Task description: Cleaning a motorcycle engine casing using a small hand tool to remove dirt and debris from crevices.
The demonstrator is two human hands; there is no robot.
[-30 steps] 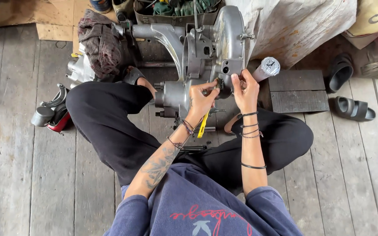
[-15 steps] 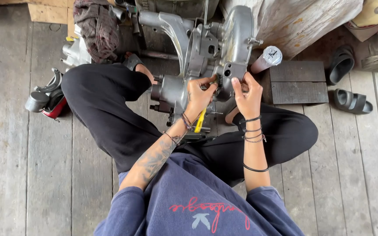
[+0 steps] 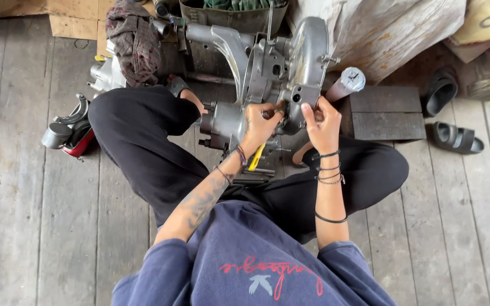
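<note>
Both hands sit close together against the front of the engine, the left hand and right hand with only a narrow gap between them. Behind the engine a tray and a sack close off the far side. To the right a cylinder leans just beside the right hand, with 2 dark blocks past it. To the left the knee and a rag crowd the engine. A yellow tool lies below the left wrist. Open floor lies far left, beyond the metal part; 2 sandals lie far right.
</note>
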